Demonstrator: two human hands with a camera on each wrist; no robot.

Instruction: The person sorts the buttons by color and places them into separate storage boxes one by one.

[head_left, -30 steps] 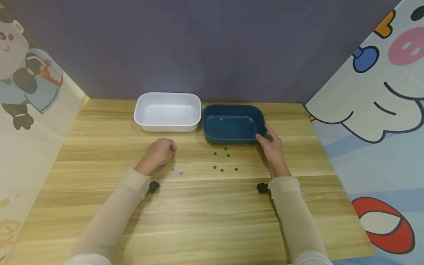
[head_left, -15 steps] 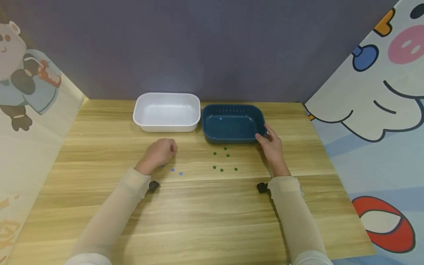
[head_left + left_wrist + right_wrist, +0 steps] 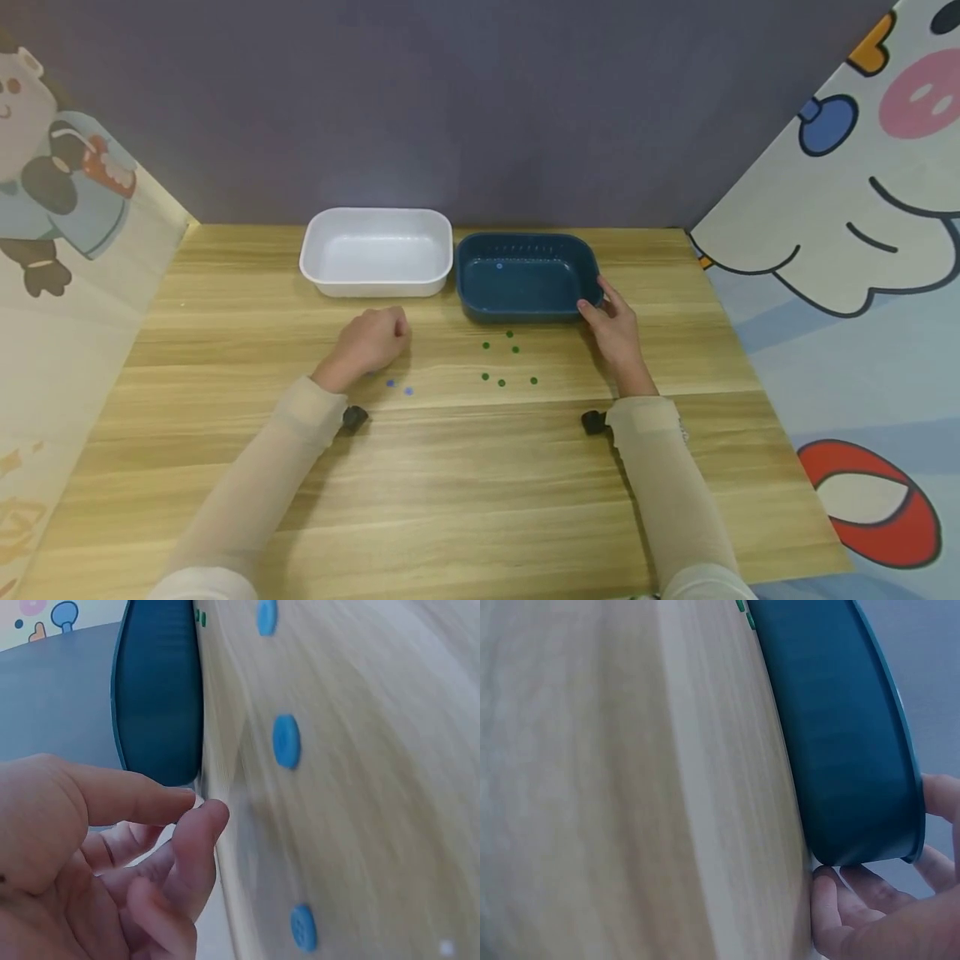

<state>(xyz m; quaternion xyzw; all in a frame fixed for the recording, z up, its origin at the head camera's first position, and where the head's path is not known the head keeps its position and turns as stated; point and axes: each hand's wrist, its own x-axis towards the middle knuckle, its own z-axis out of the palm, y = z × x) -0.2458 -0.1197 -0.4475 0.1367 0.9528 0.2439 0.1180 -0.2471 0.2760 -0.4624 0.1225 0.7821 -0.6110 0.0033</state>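
Observation:
My left hand (image 3: 371,340) hovers over the table between the white basin and several small blue buttons (image 3: 408,391). In the left wrist view its thumb and index fingertip meet, the other fingers curl, and no held thing shows between the tips. Three blue buttons (image 3: 286,741) lie flat beside that hand. At the right front corner of the dark teal basin (image 3: 528,317), my right hand (image 3: 617,337) grips the wall, thumb at the rim and fingers along the outside. One blue button (image 3: 499,266) is inside this basin.
Several green buttons (image 3: 485,377) lie scattered in front of the teal basin. The white basin (image 3: 378,288) stands left of it, near the grey back panel (image 3: 480,108). Cartoon-printed panels flank the wooden table (image 3: 465,500).
My left hand has shifted slightly right and away from me, toward the teal basin. My right hand keeps its grip on that basin; buttons and basins stay in place.

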